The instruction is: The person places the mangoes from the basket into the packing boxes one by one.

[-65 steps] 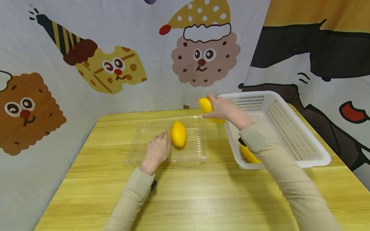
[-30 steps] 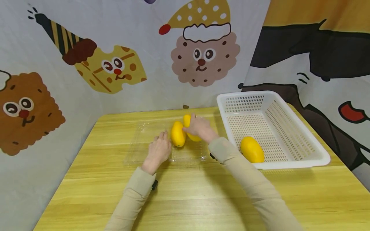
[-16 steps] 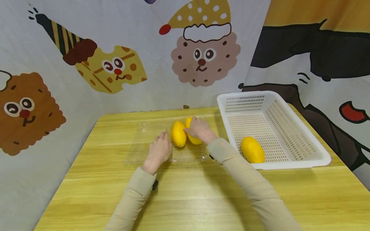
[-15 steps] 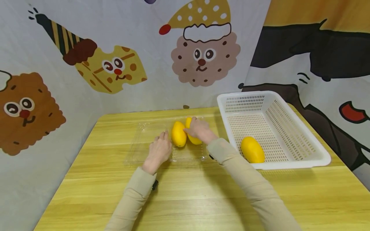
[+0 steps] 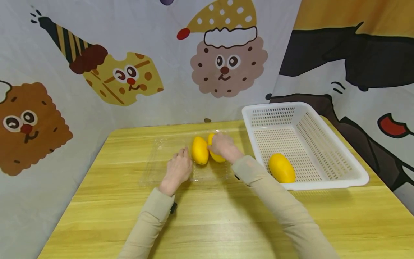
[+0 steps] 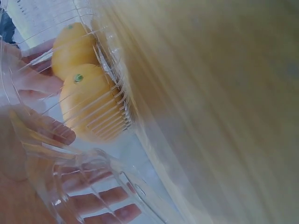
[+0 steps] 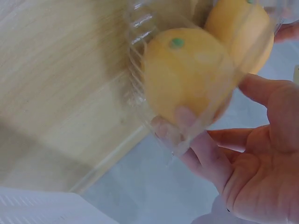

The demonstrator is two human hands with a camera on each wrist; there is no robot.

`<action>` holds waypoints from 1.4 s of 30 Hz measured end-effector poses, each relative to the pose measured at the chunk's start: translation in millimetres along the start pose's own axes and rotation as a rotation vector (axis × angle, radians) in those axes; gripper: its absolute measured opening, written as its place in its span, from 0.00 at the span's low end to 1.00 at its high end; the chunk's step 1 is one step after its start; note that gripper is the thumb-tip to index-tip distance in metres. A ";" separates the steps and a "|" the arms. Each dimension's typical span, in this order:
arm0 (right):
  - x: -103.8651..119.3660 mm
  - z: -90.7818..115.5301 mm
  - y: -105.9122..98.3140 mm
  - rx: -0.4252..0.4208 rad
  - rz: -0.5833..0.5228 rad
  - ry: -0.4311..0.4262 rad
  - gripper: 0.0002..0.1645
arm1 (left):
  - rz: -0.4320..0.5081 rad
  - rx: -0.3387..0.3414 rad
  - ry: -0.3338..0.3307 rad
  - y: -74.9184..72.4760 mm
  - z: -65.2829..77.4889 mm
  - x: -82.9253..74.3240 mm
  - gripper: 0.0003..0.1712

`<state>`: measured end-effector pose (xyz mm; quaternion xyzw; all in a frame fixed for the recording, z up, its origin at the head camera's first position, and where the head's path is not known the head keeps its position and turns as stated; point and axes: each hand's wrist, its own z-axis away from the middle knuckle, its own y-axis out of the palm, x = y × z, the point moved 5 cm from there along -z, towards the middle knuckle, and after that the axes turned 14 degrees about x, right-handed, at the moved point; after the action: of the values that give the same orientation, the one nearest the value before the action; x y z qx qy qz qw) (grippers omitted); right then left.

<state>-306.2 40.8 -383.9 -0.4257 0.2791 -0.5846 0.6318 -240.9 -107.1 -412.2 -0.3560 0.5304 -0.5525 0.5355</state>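
Observation:
In the head view a clear plastic clamshell box (image 5: 207, 174) lies spread on the table. My left hand (image 5: 178, 166) grips its middle ridge, with thumb and fingers on opposite sides in the left wrist view. Just right of that hand, a yellow mango (image 5: 200, 151) lies in the box's right half. My right hand (image 5: 224, 144) holds a second mango (image 5: 217, 157) beside it, thumb and fingers about its sides; the hand partly hides it from above. Both mangoes (image 7: 187, 70) show green stem ends in the right wrist view.
A white perforated basket (image 5: 350, 182) stands to the right, with another mango (image 5: 282, 168) in its near left corner. The wooden table (image 5: 207, 223) ends at the back against a cartoon-printed cloth (image 5: 174, 108).
My right hand has carried a mango leftward from by the basket and lowered it into the clamshell box next to the first. Its fingers have shifted slightly since. My left hand has stayed put.

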 end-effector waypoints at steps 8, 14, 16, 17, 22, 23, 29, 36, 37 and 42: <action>1.7 5.5 -12.5 -0.109 0.062 -0.089 0.19 | 0.009 0.000 -0.005 0.8 -0.8 0.0 0.30; -1.5 14.8 -24.7 -0.087 0.055 -0.090 0.23 | 0.010 -0.001 -0.002 -0.1 -0.1 -0.9 0.29; -3.8 20.3 -29.9 -0.080 0.054 -0.092 0.25 | 0.012 -0.001 -0.002 -0.2 0.0 -0.8 0.30; -5.4 23.4 -32.8 -0.084 0.062 -0.092 0.26 | 0.018 0.001 -0.005 -0.1 -0.2 -0.5 0.30; -14.1 41.1 -44.9 -0.093 0.087 -0.116 0.27 | 0.032 0.021 -0.014 1.2 -1.9 0.4 0.30; -15.5 44.7 -46.4 -0.092 0.097 -0.123 0.27 | 0.034 0.025 -0.017 1.3 -2.2 0.5 0.30; -20.8 64.6 -52.7 -0.081 0.137 -0.162 0.31 | 0.028 0.028 -0.020 -0.4 -0.9 0.6 0.31; -35.6 85.0 -62.3 -0.132 0.179 -0.175 0.33 | 0.040 0.023 -0.014 -0.3 -0.8 0.2 0.31; -39.2 87.2 -63.1 -0.135 0.181 -0.173 0.32 | 0.042 0.024 -0.013 0.0 -1.0 0.0 0.31; -62.9 94.4 -61.6 -0.075 0.168 -0.133 0.34 | 0.052 0.037 -0.019 1.2 -2.6 0.2 0.31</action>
<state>-266.9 125.0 -294.3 -0.4619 0.2929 -0.4893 0.6794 -243.1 -106.5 -413.9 -0.3374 0.5237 -0.5449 0.5612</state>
